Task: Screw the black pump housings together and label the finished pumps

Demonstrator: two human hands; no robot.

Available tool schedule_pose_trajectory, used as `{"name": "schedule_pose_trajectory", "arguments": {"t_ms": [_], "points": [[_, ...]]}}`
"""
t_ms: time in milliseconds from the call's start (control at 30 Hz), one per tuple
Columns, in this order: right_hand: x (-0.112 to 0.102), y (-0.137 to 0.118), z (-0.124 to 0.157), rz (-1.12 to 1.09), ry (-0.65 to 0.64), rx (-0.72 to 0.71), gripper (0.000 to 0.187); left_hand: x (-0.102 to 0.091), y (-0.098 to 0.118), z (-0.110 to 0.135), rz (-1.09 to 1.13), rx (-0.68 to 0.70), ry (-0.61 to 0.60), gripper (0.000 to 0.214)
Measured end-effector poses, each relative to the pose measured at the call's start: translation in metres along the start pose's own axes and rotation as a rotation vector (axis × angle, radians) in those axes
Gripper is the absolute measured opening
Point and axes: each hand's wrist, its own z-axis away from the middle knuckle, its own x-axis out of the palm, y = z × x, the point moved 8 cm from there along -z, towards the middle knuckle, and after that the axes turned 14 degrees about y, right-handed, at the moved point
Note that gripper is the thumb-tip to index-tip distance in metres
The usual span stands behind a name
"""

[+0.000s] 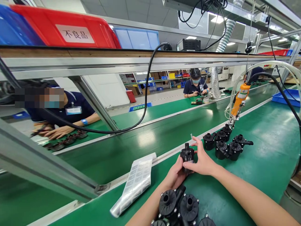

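Observation:
My left hand (174,175) and my right hand (202,160) both grip one small black pump (187,156) just above the green bench mat (263,163). The left fingers wrap its underside. The right fingers press on its side, the forefinger stretched toward its top port. Several finished black pumps (223,142) stand in a cluster right of my hands. More black pumps (178,205) lie close to me between my forearms.
A sheet of white labels (137,183) lies left of my hands. An orange electric screwdriver (240,100) hangs over the cluster. A green conveyor belt (131,147) runs beyond the bench. Two other people work across it. Red and blue bins (66,29) sit on the overhead shelf.

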Motion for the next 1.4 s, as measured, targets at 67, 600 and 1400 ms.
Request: {"name": "schedule_pose_trajectory", "arguments": {"t_ms": [67,600,1400], "points": [[-0.015,0.0,-0.009,0.03,0.057,-0.142,0.099,-0.002,0.013,0.002,-0.093,0.077,-0.016,0.068],[-0.067,0.029,-0.047,0.21,0.51,-0.122,0.062,-0.006,0.005,0.011,-0.391,-0.184,-0.328,0.065],[-0.012,0.03,-0.017,-0.405,0.266,0.299,0.065,-0.001,0.038,0.0,-0.394,0.459,0.138,0.095]]}}
